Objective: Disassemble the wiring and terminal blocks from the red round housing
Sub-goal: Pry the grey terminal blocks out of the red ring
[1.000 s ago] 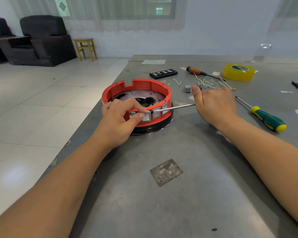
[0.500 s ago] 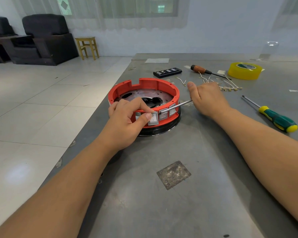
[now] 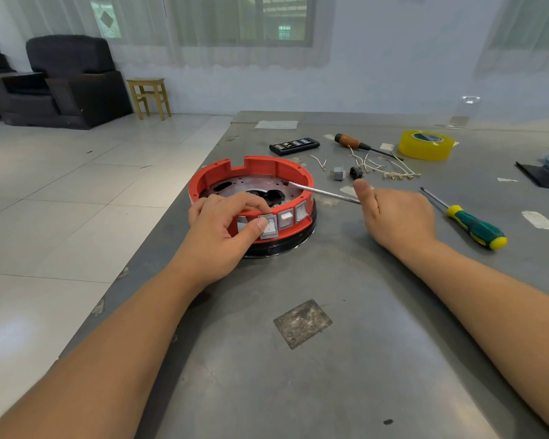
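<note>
While the left hand [image 3: 217, 229] pinches a white block [image 3: 268, 228] on the near wall of the red round housing [image 3: 254, 167], thumb outside and fingers over the rim, the right hand [image 3: 396, 217] grips a metal shaft [image 3: 320, 191] reaching into it. Freed wires [image 3: 381, 166] and two small parts lie far right; three blocks appear left to remove.

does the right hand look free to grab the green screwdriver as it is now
Probably not yet: the right hand already holds a metal tool poking into the red housing. The green screwdriver lies unobstructed beside it.
</note>
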Demonstrator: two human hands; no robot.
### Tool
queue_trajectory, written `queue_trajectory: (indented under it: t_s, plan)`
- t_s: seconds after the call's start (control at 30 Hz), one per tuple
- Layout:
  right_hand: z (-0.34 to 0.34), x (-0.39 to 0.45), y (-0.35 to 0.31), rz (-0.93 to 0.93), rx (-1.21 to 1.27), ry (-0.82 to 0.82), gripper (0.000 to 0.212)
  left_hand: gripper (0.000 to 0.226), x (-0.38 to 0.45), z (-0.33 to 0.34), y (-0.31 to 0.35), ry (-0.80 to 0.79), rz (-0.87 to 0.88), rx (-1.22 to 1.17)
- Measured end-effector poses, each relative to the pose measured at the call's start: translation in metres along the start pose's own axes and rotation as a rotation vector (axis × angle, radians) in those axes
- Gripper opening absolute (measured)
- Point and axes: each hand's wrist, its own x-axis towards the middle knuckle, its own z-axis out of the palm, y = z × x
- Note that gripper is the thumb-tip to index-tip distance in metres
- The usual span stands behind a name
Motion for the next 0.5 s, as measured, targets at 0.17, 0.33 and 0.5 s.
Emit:
queue_trajectory:
  t_s: [0.17,0.33,0.5]
  plan:
    - [-0.005,-0.022,0.012,0.095,-0.153,-0.056,0.072,0.018,0.000,0.001,-0.001,0.019,0.004,-0.014]
    - [-0.011,-0.027,0.023,0.109,-0.225,-0.108,0.049,0.015,0.000,0.002,-0.003,0.046,0.024,0.002]
    - [-0.013,-0.022,0.028,0.072,-0.258,-0.118,0.047,0.026,0.000,0.002,-0.003,0.055,0.013,0.021]
